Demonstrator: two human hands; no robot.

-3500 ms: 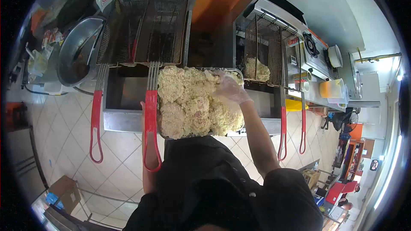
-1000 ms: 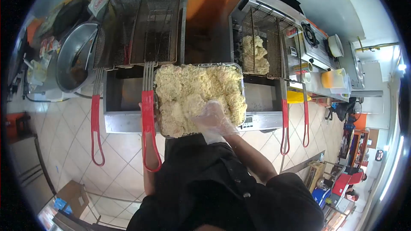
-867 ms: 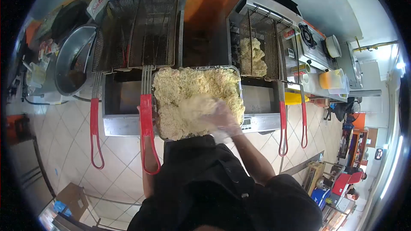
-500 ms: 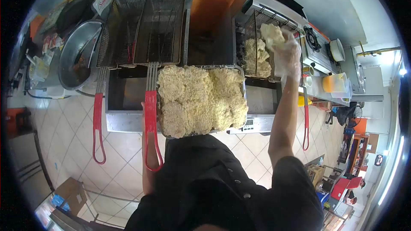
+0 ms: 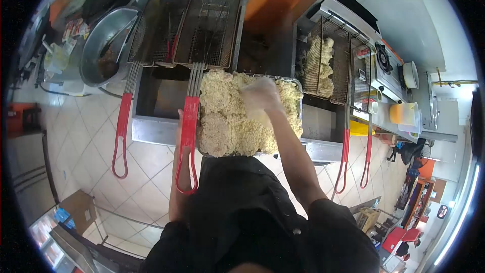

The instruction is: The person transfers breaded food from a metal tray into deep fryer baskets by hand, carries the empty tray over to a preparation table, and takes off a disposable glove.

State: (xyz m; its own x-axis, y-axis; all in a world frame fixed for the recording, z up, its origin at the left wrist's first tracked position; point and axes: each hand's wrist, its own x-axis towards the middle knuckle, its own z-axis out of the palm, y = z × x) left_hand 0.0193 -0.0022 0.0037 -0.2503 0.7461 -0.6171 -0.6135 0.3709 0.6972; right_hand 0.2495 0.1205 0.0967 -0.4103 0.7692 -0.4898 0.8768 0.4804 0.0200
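Observation:
A metal tray [image 5: 301,121] heaped with pale, crumb-breaded pieces [image 5: 227,116] is in front of my body, over the fryer's front edge. My left hand [image 5: 180,121] grips the tray's left side, largely hidden behind a red basket handle. Over the breaded pieces, toward the tray's upper right, is my right hand [image 5: 261,100] in a clear plastic glove. Motion blurs its fingers, so I cannot see whether it holds a piece. In the right fryer, a wire basket [image 5: 337,71] contains several breaded pieces [image 5: 323,65] along its left side.
Two wire baskets [image 5: 209,25] hang over the left fryer, their red handles [image 5: 188,136] jutting toward me. A large metal bowl [image 5: 103,45] stands at the left. To the right are a gas burner [image 5: 384,58], a white pot [image 5: 410,75] and a plastic container [image 5: 404,114].
My right hand has moved from the right fryer basket, where it held breaded pieces, back left over the tray. Pieces now lie in that basket. The view has shifted slightly.

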